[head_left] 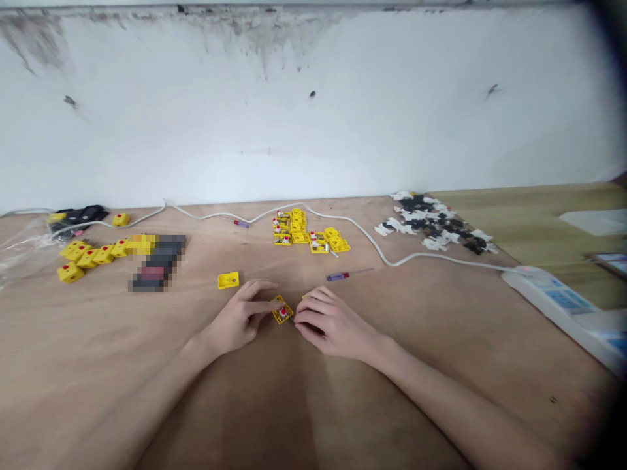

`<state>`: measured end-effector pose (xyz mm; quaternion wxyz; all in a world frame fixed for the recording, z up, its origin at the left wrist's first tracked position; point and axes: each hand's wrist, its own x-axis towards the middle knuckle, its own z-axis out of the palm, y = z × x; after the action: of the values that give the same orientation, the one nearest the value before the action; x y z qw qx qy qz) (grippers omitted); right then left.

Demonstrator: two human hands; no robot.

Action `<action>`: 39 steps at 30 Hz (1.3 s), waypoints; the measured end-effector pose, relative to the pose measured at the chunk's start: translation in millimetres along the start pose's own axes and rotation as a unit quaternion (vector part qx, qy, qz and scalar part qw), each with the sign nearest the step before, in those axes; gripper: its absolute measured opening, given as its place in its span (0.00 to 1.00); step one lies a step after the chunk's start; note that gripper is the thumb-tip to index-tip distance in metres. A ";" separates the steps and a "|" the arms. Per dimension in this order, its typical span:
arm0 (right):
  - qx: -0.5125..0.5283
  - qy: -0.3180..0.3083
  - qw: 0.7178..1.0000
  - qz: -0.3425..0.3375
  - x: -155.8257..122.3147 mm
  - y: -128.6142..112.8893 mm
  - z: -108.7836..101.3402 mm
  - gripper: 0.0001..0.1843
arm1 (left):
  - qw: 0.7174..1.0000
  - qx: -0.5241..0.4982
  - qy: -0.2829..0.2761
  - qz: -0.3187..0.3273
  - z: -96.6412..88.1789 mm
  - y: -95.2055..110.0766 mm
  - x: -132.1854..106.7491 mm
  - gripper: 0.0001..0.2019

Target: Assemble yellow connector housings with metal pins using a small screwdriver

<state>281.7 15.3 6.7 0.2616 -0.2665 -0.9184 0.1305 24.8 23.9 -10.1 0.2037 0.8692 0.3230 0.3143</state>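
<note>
Between my two hands lies an open yellow plastic box half (282, 311) with a white part and a red button inside. My left hand (240, 316) steadies it from the left, its thumb and forefinger closed on the edge. At the right edge of that box half, my right hand (333, 323) has its fingertips pinched together. A thin dark piece seems to show at those fingertips, too small to name. Just beyond my left hand rests a separate yellow cover (228, 280). A screwdriver (338, 277) with a purple and red handle lies beyond my right hand.
Several open yellow box halves (298, 226) lie farther back, near another screwdriver (241, 224). Closed yellow boxes (88, 258) and a blurred-out dark item (161, 261) are at left. Black and white pieces (435, 222) are heaped back right. A white cable (365, 238) runs to a power strip (563, 307).
</note>
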 end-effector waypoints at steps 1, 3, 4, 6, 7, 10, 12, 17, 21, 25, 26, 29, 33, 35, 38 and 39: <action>0.010 -0.003 1.000 0.002 0.1 -1.6 -0.1 0.04 | 1.000 -0.006 -0.007 -0.005 -1.0 1.2 0.7 0.20; 0.030 -0.003 0.999 0.017 0.7 -3.9 -0.7 0.03 | 0.999 -0.017 -0.035 -0.008 -3.7 4.4 2.4 0.20; 0.038 -0.001 0.999 0.026 1.2 -4.5 -1.1 0.04 | 0.998 -0.016 -0.055 -0.007 -5.3 6.3 3.2 0.20; 0.047 0.000 0.998 0.044 2.0 -4.6 -2.0 0.09 | 0.995 -0.003 -0.096 -0.005 -9.0 10.6 4.2 0.22; 0.049 0.000 0.998 0.047 2.2 -4.2 -2.4 0.11 | 0.994 0.002 -0.108 -0.004 -11.0 13.0 4.4 0.23; 0.048 0.004 0.998 0.034 1.8 -3.2 -3.2 0.15 | 0.996 -0.005 -0.089 0.001 -16.2 20.2 2.6 0.26; 0.043 0.012 0.999 0.015 0.8 -3.3 -3.2 0.14 | 0.998 -0.016 -0.058 0.011 -17.7 23.9 -0.2 0.24; 0.022 0.012 0.999 -0.042 -1.5 -4.8 1.1 0.11 | 0.998 -0.011 -0.026 0.059 -11.2 24.4 -7.9 0.13; -0.008 0.016 0.999 -0.045 -1.7 -6.2 9.2 0.10 | 0.997 0.006 0.012 0.082 -3.0 21.3 -10.3 0.07; -0.044 0.033 0.997 -0.062 -1.0 -10.0 15.2 0.07 | 0.993 0.036 0.031 0.111 -0.2 21.3 -10.7 0.09; -0.049 0.035 0.996 -0.068 -0.8 -11.2 15.7 0.06 | 0.992 0.039 0.031 0.115 0.0 21.4 -10.8 0.10; -0.053 0.037 0.995 -0.076 -0.8 -13.7 15.5 0.08 | 0.992 0.043 0.024 0.118 0.6 21.0 -11.9 0.10; -0.057 0.024 0.995 -0.075 -2.7 -13.8 16.2 0.09 | 0.991 0.054 0.021 0.120 1.3 20.0 -13.7 0.10; -0.053 0.023 0.996 -0.070 -4.0 -13.3 16.7 0.09 | 0.991 0.060 0.017 0.122 1.3 20.2 -13.9 0.10; -0.024 0.018 0.998 -0.057 -5.1 -13.4 14.9 0.09 | 0.990 0.058 0.016 0.124 0.9 21.2 -13.3 0.10; -0.007 0.011 0.999 -0.045 -5.0 -13.6 13.6 0.08 | 0.991 0.054 0.019 0.122 0.6 21.6 -13.0 0.09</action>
<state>272.1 -0.1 -1.5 0.2757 -0.2279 -0.9274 0.1091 26.8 -0.4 -3.9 0.1102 0.9058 0.2347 0.3351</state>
